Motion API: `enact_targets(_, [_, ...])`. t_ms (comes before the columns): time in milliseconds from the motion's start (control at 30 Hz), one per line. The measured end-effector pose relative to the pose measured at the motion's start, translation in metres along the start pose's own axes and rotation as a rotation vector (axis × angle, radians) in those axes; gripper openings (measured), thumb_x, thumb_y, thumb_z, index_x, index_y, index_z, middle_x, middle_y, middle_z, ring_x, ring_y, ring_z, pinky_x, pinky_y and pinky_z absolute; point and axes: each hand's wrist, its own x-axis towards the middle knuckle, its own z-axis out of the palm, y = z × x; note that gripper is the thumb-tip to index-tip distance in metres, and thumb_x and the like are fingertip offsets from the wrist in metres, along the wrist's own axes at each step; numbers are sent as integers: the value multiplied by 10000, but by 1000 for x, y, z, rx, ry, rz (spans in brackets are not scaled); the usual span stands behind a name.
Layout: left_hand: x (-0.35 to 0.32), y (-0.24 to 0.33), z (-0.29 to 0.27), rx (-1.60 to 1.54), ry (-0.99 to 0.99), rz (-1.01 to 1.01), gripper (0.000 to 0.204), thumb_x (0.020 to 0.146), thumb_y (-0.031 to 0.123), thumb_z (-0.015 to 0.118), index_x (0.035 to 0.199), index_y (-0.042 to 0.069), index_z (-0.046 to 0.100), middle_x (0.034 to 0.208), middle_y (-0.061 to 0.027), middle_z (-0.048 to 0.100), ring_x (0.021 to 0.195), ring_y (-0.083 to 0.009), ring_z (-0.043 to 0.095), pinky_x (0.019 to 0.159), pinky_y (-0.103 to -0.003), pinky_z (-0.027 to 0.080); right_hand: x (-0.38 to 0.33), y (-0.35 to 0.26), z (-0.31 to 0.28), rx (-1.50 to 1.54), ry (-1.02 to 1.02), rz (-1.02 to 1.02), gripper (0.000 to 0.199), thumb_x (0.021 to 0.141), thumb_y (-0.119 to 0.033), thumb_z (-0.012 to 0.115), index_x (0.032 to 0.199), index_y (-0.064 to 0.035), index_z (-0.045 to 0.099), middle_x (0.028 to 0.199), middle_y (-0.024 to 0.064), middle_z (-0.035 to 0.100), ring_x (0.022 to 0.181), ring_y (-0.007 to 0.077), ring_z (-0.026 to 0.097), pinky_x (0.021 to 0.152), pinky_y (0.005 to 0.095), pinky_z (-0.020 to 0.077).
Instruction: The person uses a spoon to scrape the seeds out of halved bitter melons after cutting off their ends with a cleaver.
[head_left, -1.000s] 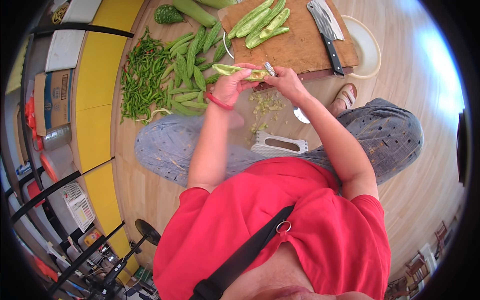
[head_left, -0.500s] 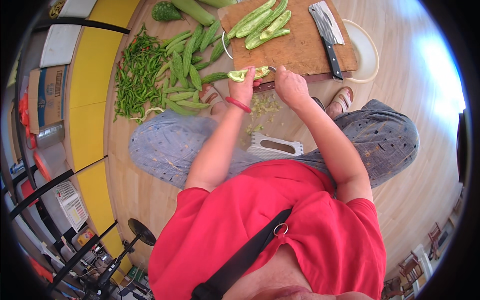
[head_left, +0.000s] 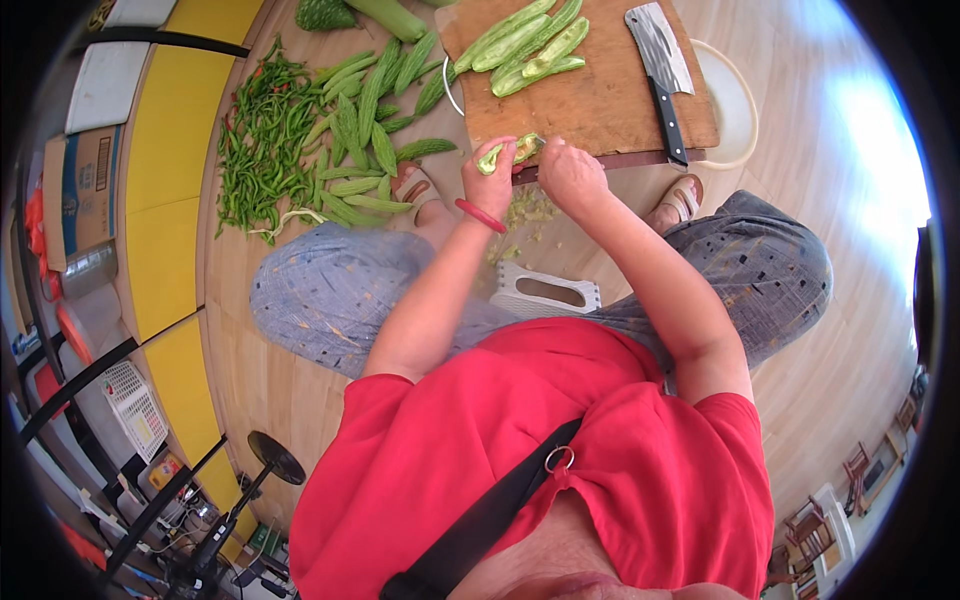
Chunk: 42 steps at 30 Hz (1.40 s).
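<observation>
My left hand (head_left: 492, 180) holds a halved green bitter gourd (head_left: 508, 152) cut side up, just in front of the wooden cutting board (head_left: 590, 100). My right hand (head_left: 568, 172) is closed around a small tool pressed into the gourd's hollow; the tool is mostly hidden. A red band circles my left wrist. Scraped pulp and seeds (head_left: 528, 210) lie on the floor below both hands. Several cut gourd halves (head_left: 530, 45) rest on the board beside a cleaver (head_left: 660, 70).
Whole bitter gourds (head_left: 375, 120) and a heap of green chillies (head_left: 260, 140) lie on the wooden floor at left. A pale bowl (head_left: 735, 110) sits right of the board. I sit on a small white stool (head_left: 545, 290), feet in sandals. Yellow cabinets line the left.
The view has tilted down slightly. Both hands stay together on the gourd half, which has turned a little as the right hand works along it.
</observation>
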Motion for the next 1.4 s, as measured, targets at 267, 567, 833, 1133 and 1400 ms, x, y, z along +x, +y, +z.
enact_targets(267, [-3, 7, 4, -24, 5, -8, 131, 823, 78, 575, 897, -25, 608, 795, -73, 610, 642, -125, 596, 559, -235, 507, 22, 24, 22, -244, -85, -394, 163, 738, -86, 482, 767, 45, 575, 689, 203, 598, 653, 321, 630, 569, 375, 516])
enact_targets(567, [8, 8, -2, 47, -27, -67, 178, 848, 160, 561, 910, -4, 595, 728, -78, 626, 565, -125, 596, 527, -228, 484, 8, 23, 36, -162, 99, -398, 132, 725, -68, 491, 715, 22, 587, 663, 197, 585, 596, 303, 622, 525, 368, 504])
enact_targets(833, [5, 9, 0, 53, -25, 13, 119, 837, 100, 569, 903, 6, 595, 710, -66, 607, 562, -124, 602, 511, -222, 484, 28, 23, 21, 413, -566, -130, 172, 775, -158, 497, 721, -2, 547, 610, 176, 552, 467, 269, 555, 442, 366, 462])
enact_targets(1133, [10, 10, -3, 33, -42, -59, 147, 848, 123, 554, 916, -3, 587, 712, -65, 612, 547, -116, 594, 505, -219, 483, -2, 4, 25, 188, 76, -85, 160, 794, -100, 401, 729, 8, 500, 665, 270, 576, 668, 406, 594, 620, 475, 479])
enact_targets(1400, [7, 8, -1, 189, -28, 95, 102, 826, 86, 569, 867, -3, 598, 714, -55, 610, 549, -116, 592, 496, -219, 476, 20, 10, 14, 440, -414, 10, 164, 766, -110, 488, 768, 37, 560, 610, 211, 566, 606, 333, 611, 493, 395, 480])
